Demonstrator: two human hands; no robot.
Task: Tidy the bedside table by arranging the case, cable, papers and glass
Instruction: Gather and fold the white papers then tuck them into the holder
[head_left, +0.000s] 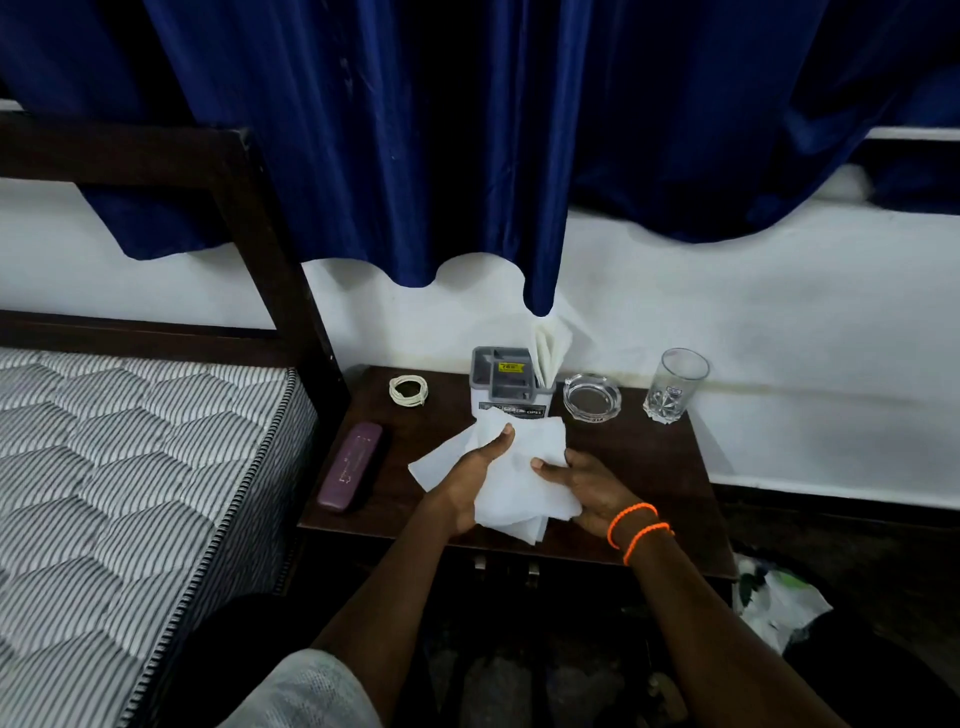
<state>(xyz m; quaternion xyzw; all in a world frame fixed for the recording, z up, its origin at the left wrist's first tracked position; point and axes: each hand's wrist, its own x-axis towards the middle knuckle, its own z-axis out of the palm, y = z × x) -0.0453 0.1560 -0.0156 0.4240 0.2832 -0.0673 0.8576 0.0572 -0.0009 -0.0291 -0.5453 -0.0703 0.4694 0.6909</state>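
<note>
- Papers (511, 480): white loose sheets, gripped between the fingers (550, 466) of both hands.
- Case (350, 466): purple, long, lying flat, well left of the fingers.
- Cable (409, 390): white coil, beyond them, left.
- Glass (675, 384): clear, upright, far right of them.

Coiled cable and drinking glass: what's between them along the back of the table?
Head view: between cable and glass stand a grey organizer holding folded papers, then a glass ashtray.

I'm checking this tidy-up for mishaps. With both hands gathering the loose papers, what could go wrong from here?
1. The papers are an uneven, fanned stack in the left hand and right hand; a sheet could slip out.
2. The glass stands near the table's back right corner; a careless reach might topple it.
3. The case lies along the left edge and could be nudged off.
</note>
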